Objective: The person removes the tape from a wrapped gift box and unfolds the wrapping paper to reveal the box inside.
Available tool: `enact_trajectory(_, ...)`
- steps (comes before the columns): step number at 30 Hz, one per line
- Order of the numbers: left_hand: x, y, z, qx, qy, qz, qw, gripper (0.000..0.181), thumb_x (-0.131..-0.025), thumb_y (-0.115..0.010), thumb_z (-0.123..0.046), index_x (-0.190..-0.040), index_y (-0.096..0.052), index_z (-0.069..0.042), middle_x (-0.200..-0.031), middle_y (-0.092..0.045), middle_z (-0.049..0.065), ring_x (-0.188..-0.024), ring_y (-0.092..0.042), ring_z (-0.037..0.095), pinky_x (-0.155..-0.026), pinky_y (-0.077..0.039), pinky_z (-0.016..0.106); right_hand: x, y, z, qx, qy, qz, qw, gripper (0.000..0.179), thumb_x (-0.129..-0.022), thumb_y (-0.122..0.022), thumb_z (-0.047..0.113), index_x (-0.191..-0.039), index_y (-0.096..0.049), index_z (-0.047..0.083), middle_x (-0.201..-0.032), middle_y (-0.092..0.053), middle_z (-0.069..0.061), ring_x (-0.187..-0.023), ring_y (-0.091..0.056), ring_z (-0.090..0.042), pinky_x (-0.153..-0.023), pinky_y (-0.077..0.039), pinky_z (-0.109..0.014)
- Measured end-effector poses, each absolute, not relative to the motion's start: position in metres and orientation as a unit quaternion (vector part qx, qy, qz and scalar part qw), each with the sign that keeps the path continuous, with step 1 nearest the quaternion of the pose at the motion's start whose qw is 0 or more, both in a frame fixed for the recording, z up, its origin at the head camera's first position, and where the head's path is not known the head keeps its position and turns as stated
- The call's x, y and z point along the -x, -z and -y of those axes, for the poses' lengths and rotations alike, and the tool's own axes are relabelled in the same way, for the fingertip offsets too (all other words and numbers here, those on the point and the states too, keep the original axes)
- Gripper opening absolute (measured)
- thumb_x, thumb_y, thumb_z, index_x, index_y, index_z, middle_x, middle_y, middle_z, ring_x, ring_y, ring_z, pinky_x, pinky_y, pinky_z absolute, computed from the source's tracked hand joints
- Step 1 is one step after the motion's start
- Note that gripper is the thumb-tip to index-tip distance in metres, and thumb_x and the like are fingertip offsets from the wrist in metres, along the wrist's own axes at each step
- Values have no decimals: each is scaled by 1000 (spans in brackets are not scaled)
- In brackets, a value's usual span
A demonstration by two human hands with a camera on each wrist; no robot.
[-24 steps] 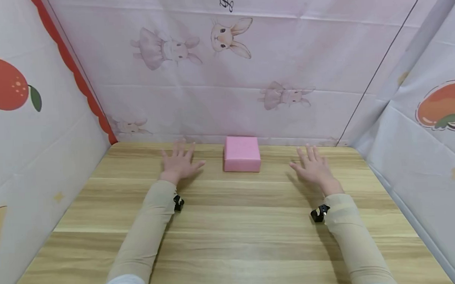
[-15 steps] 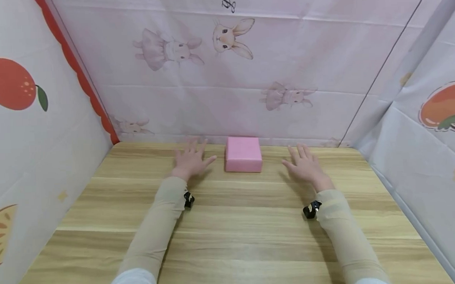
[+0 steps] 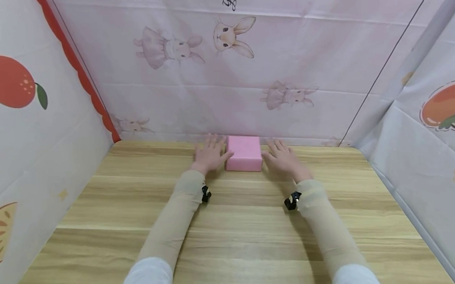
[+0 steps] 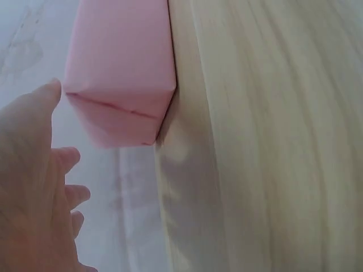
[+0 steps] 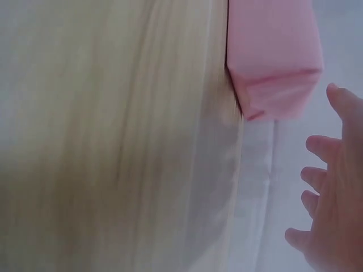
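Observation:
A pink paper-wrapped box (image 3: 244, 153) sits at the far edge of the wooden table, against the back cloth. My left hand (image 3: 210, 155) is just left of it with fingers spread, the thumb overlapping the box's near left edge in the head view. To the right of the box is my right hand (image 3: 284, 159), its fingers straight and the thumb close to the side. In the left wrist view the left thumb (image 4: 48, 93) is beside the folded end of the box (image 4: 119, 116). The right wrist view shows the right hand (image 5: 340, 187) apart from the other folded end.
The wood-grain table (image 3: 238, 242) stretches toward me. A pink rabbit-print cloth (image 3: 211, 96) hangs upright right behind the box. White fruit-print cloths close off the left side (image 3: 24, 145) and the right side (image 3: 431, 160). Small black cameras are strapped at both wrists.
Both hands have moved inward from either side toward the pink box, fingers still extended. The box stays in its place on the table.

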State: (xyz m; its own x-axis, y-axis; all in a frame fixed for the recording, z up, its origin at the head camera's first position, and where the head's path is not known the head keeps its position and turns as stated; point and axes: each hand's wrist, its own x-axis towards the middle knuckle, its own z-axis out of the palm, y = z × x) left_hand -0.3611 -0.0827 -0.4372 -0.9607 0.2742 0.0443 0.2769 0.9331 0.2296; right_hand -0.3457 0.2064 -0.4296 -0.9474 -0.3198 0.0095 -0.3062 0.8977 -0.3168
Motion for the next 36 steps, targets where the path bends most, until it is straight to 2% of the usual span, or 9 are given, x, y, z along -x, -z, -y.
enact_trajectory(4,362,437,76,142,125,982,0,77,-96,-25,-69,-158,-12,-24,-165,-6,11,-153,1,33,-114,4,71,348,430,-194,168,156,-973,28,69,-103,-26,53,-157,-14,13,-164,-8,-18,-152,-2,-40,-120,-8,-63)
enact_trajectory(11,363,437,72,139,129,981,-29,76,-95,-24,-70,-157,-8,-29,-166,-2,9,-153,5,32,-115,2,70,349,435,-188,167,155,-973,31,69,-103,-25,55,-157,-14,13,-164,-5,-16,-152,0,-39,-119,-9,-63)
enact_trajectory(15,359,435,72,142,131,981,-25,76,-95,-27,-70,-157,-12,-28,-165,-7,11,-153,1,32,-116,0,70,347,437,-187,164,174,-970,30,69,-102,-25,55,-157,-17,12,-164,-5,-16,-152,1,-38,-119,-9,-64)
enact_trajectory(21,357,431,72,141,111,983,-35,77,-95,-26,-71,-157,-12,-28,-166,-5,9,-153,3,32,-116,-1,70,345,438,-187,170,182,-968,24,69,-103,-27,53,-157,-16,12,-164,-6,-17,-152,-1,-39,-118,-10,-66)
enact_trajectory(30,337,427,72,157,87,984,-7,78,-95,-30,-70,-157,-17,-24,-165,-3,8,-152,3,34,-114,-8,72,330,444,-188,177,178,-968,4,69,-103,-33,50,-156,-18,8,-161,-16,-24,-148,-13,-46,-116,-16,-67)
enact_trajectory(36,322,424,73,151,83,985,-13,77,-95,-30,-70,-157,-15,-27,-164,-13,9,-152,4,34,-113,-10,73,318,445,-188,177,169,-969,12,72,-102,-30,54,-156,-17,9,-161,-15,-23,-149,-12,-45,-116,-15,-67)
